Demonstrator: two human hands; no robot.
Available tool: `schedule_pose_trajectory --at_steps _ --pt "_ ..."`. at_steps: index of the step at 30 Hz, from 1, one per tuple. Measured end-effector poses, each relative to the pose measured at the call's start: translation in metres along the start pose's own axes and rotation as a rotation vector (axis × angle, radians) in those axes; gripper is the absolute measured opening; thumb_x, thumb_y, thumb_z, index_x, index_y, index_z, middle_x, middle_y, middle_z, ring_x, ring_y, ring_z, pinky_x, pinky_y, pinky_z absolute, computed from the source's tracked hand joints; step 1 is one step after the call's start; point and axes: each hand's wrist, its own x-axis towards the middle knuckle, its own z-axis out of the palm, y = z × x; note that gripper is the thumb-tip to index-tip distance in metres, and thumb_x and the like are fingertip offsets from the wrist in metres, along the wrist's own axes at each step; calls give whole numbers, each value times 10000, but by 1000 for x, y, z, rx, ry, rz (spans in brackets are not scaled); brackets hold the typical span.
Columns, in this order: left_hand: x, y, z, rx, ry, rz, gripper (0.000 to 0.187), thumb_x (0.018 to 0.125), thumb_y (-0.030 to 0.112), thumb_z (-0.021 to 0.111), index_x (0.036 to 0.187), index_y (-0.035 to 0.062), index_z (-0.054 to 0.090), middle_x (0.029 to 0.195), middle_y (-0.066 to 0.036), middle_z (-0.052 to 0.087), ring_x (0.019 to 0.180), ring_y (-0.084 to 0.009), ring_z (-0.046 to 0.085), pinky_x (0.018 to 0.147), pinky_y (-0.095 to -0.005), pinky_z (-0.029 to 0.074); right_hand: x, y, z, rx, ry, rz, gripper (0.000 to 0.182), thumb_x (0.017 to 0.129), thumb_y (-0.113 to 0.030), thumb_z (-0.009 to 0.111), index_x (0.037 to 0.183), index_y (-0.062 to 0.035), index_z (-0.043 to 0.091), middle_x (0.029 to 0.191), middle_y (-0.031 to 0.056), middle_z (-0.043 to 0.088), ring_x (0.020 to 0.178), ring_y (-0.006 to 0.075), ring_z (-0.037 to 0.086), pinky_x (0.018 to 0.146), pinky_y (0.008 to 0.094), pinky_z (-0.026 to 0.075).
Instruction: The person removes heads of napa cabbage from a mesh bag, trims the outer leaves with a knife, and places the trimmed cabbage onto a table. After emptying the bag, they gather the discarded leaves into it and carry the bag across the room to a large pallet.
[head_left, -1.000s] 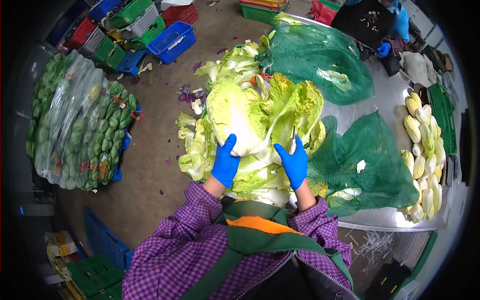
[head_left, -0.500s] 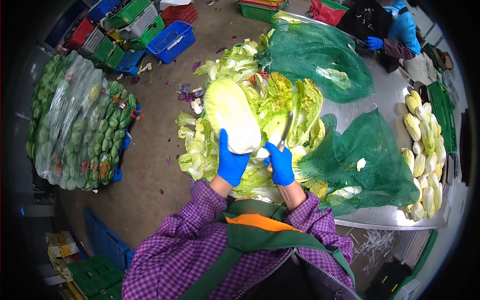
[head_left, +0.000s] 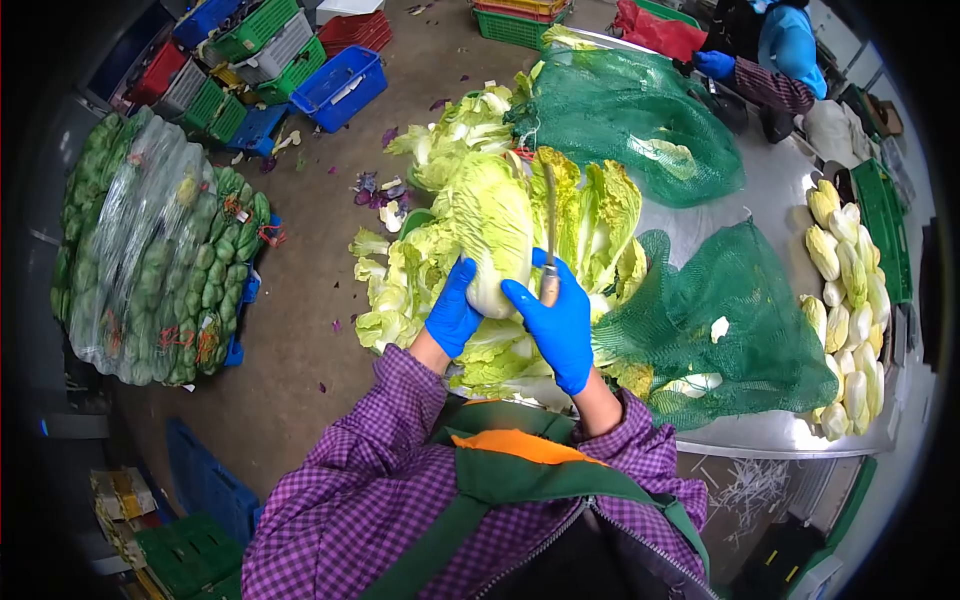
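A pale green napa cabbage (head_left: pixel 490 225) stands tilted in front of me, its base toward my body. My left hand (head_left: pixel 455 312), in a blue glove, is closed around the left side of its base. In my right hand (head_left: pixel 562 325), also gloved, is a knife (head_left: pixel 550 285) with a wooden handle, its narrow blade pointing up and away beside the cabbage. The right thumb reaches across to the cabbage's base. Loose outer leaves (head_left: pixel 410 290) are heaped under and around both hands, with yellowed upright leaves (head_left: pixel 610 210) to the right.
Green net bags (head_left: pixel 735 315) lie on the metal table (head_left: pixel 790 175). Trimmed cabbages (head_left: pixel 850 330) are piled at its right end. Across the table is a co-worker's gloved hand (head_left: pixel 714 65). Wrapped sacks (head_left: pixel 150 250) and stacked crates (head_left: pixel 265 45) stand left, leaf scraps on the floor.
The cabbage has turned in my hands, from a smooth pale side to a crinkled leafy side. My right hand has risen toward it, and the knife has swung more upright.
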Motion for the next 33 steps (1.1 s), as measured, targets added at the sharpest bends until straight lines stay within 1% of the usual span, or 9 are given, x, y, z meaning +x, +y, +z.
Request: schedule_pose_trajectory --at_steps 2,5,8,9,12,14,19,26,33 --pt "0 -4 8 80 -11 67 621 891 414 562 1374 76 366 1330 -116 476 1206 -268 481 1033 -412 383 3 3 1 34 56 -26 416 785 -257 719 1098 -13 596 654 46 555 474 91 493 446 246 403" --pt "2 13 31 -533 -54 30 684 836 540 564 1323 79 429 1282 -116 509 1140 -274 518 938 -437 448 7 24 -10 781 26 626 230 844 -211 638 974 -23 613 531 32 503 378 87 432 341 213 292" --pt "2 31 41 -918 -282 -178 735 785 624 554 1309 118 455 1251 -119 538 1095 -304 525 918 -458 440 11 46 -28 538 0 511 311 842 -238 651 1009 18 593 570 22 522 389 70 435 337 215 301" --pt "1 33 38 -916 -284 -188 735 785 624 554 1309 118 455 1251 -119 538 1095 -304 525 918 -458 440 9 52 -32 208 49 417 503 805 -272 696 1155 51 533 755 107 629 568 162 593 507 265 475" --pt "0 19 44 -557 -32 -138 715 789 651 533 1284 137 484 1227 -133 549 1097 -304 526 978 -538 372 -1 58 -38 -54 153 15 715 764 -310 738 1282 75 430 1084 193 616 952 259 617 837 338 488" --pt "10 -1 47 -307 -68 -158 649 845 635 458 1314 186 459 1271 -91 538 1175 -288 501 1020 -593 309 -10 42 -41 144 -36 161 821 746 -336 758 1349 60 367 1325 200 472 1217 259 453 1006 351 370" --pt "8 -63 108 212 -335 -61 694 931 434 478 1453 68 202 1450 -117 328 1307 -272 360 1089 -423 284 -28 49 -86 707 102 210 614 803 -248 703 1305 -19 434 891 48 606 494 62 489 407 213 387" --pt "17 -163 204 1154 -750 219 931 713 275 773 1437 25 244 1442 -157 338 1316 -259 343 1090 -387 265 -73 115 -306 1266 618 178 215 875 -230 606 1039 -106 545 784 20 571 440 76 416 376 203 344" --pt "0 -292 232 1853 -791 235 1321 459 656 788 1481 152 119 1516 -221 43 1357 -487 107 1033 -652 148 -91 143 -598 526 1045 36 164 874 -246 639 795 -120 570 611 -10 513 419 74 431 376 220 333"
